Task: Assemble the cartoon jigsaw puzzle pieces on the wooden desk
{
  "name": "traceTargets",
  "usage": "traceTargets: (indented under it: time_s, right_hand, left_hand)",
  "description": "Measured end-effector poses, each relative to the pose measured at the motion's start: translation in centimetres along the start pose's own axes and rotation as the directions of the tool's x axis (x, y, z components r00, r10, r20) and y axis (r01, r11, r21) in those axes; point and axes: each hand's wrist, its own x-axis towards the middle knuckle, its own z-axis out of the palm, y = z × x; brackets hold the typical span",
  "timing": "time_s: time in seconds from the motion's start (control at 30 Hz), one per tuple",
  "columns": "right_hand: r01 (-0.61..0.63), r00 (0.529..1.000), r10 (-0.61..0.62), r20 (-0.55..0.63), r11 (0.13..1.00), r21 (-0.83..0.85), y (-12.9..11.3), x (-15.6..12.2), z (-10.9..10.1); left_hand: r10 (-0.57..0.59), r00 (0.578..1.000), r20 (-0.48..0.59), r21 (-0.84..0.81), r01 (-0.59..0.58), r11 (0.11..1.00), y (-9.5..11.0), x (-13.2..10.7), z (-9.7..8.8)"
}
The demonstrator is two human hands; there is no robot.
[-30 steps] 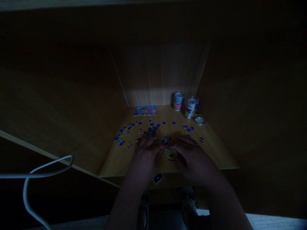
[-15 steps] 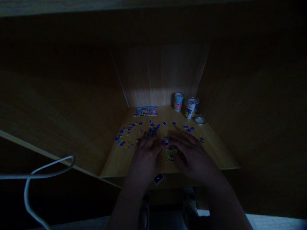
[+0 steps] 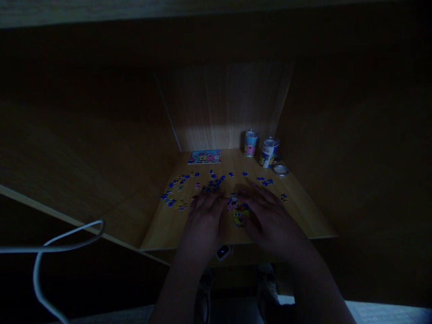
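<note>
A small joined patch of jigsaw puzzle (image 3: 238, 218) lies on the wooden shelf board between my hands, showing a yellow face with a pink part (image 3: 232, 203) at its upper left. My left hand (image 3: 205, 218) rests palm down just left of the patch, its fingers extended forward and a small gap between it and the pink part. On the other side my right hand (image 3: 272, 220) lies with fingers stretched over the patch's right edge and the thumb at its lower right. Loose puzzle pieces (image 3: 213, 184) sit beyond my left fingertips. Dim light blurs finger contact.
More loose pieces (image 3: 172, 194) curve along the left, with others (image 3: 265, 182) at the right. Behind them lie a picture card (image 3: 204, 156), two printed cans (image 3: 250, 144) (image 3: 269, 154) and a round lid (image 3: 281, 170). Wooden panels enclose the sides; a white cable (image 3: 67, 234) hangs left.
My left fingers have drawn back slightly to the left from the pink part, exposing more of it. My right hand has barely moved.
</note>
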Motion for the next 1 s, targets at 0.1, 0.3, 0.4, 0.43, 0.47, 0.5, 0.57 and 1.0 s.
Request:
traceTargets:
  time_s: [0.1, 0.3, 0.4, 0.43, 0.47, 0.5, 0.57, 1.0]
  right_hand:
    - [0.003, 1.0, -0.003, -0.002, 1.0, 0.019, -0.1, -0.1, -0.1]
    - [0.014, 1.0, -0.015, 0.009, 0.999, 0.037, -0.3, 0.0, -0.4]
    - [-0.002, 1.0, 0.002, -0.023, 0.999, 0.034, -0.2, 0.0, -0.3]
    - [-0.009, 0.999, 0.011, -0.042, 0.999, 0.033, -0.1, 0.0, -0.2]
    - [-0.018, 0.998, 0.02, -0.06, 0.999, 0.03, 0.0, 0.1, -0.1]
    - [-0.028, 0.996, 0.03, -0.078, 0.999, 0.027, 0.1, 0.1, 0.0]
    - [-0.04, 0.994, 0.042, -0.104, 0.999, 0.02, 0.3, 0.2, 0.0]
    - [-0.025, 0.983, 0.03, -0.183, 0.999, 0.032, 0.8, 0.3, 0.0]
  left_hand:
    - [0.084, 0.996, 0.006, -0.024, -0.084, 0.996, -0.2, 0.1, 0.1]
    - [0.125, 0.992, 0.009, -0.057, -0.124, 0.991, -0.4, 0.1, 0.0]
    - [0.117, 0.993, 0.011, -0.054, -0.116, 0.992, -0.3, 0.1, 0.0]
    - [0.111, 0.994, 0.002, -0.049, -0.111, 0.993, -0.3, 0.1, 0.1]
    - [0.102, 0.995, -0.017, -0.04, -0.102, 0.994, -0.3, 0.1, 0.2]
    - [0.087, 0.995, -0.042, -0.029, -0.089, 0.996, -0.3, 0.1, 0.2]
    - [0.045, 0.992, -0.117, -0.011, -0.047, 0.999, -0.2, -0.1, 0.4]
    - [-0.133, 0.933, -0.336, 0.082, 0.17, 0.982, -5.8, -4.1, -3.2]
